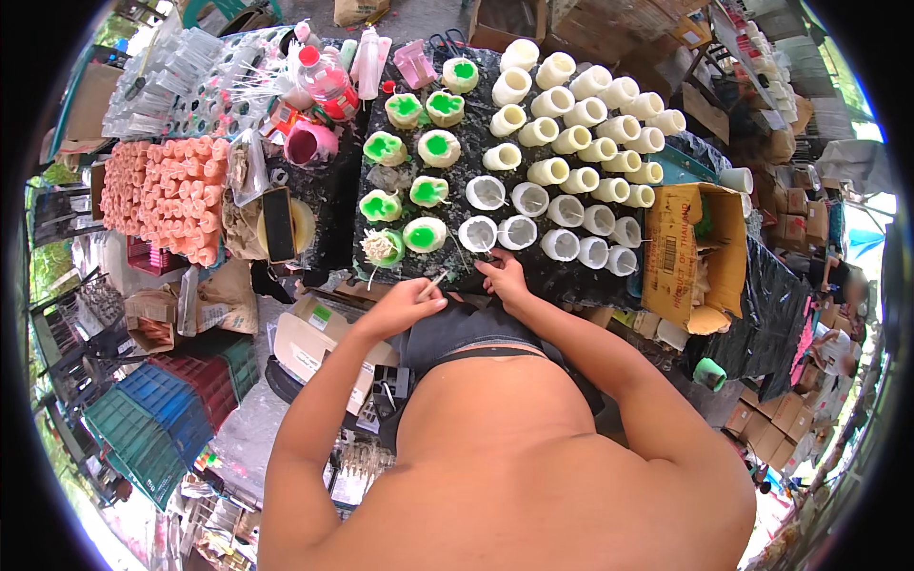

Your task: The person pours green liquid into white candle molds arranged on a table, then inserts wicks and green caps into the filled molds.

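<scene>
My left hand is at the front edge of the black-covered table, closed around a small pale stick. My right hand is to its right, with thumb and fingertips together just below a white hollow candle cup; whether they pinch something thin is not clear. More white cups with wicks stand in rows to the right, and cream-coloured cups stand behind them. Left of these are several cups with green insides. A cup holding a bundle of pale wicks stands nearest my left hand.
A cardboard box stands open at the table's right end. Pink candles are massed at the left. A red-capped bottle, a pink cup and scissors lie farther back. Plastic crates stand on the floor at left.
</scene>
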The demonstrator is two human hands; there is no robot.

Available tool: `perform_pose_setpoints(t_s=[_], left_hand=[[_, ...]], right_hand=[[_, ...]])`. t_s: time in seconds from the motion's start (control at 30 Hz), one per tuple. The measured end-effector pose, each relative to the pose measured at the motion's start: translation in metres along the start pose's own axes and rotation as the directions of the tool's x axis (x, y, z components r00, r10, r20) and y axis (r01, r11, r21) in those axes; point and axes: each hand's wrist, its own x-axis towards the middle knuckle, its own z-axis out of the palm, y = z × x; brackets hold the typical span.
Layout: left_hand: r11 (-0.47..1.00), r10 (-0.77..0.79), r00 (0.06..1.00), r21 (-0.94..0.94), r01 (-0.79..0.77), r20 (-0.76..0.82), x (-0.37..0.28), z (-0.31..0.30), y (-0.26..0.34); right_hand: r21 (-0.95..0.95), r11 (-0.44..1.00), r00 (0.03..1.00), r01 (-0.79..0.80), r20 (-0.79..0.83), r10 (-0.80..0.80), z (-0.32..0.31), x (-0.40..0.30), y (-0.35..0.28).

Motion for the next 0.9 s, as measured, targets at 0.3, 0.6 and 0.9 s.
perform_pose_setpoints(t_s=[0.3,0.6,0.9], left_hand=[[0.948,-0.025,0.804,0.241,0.208,-0.594,0.143,0.059,-0.099],[0.844,-0.054,0.703,0.344,0.411,-0.709,0.148,0.071,-0.041],[0.875,-0.044,0.796,0.361,0.322,-0.603,0.111,0.086,-0.014]], right_hand=[[0.035,0.998,0.998,0.050,-0.037,-0.049,0.022,0.008,0.002],[-0.211,0.871,0.895,0.443,0.168,-0.414,-0.039,-0.031,0.011],[-0.282,0.854,0.896,0.436,0.224,-0.383,-0.089,-0.079,-0.043]])
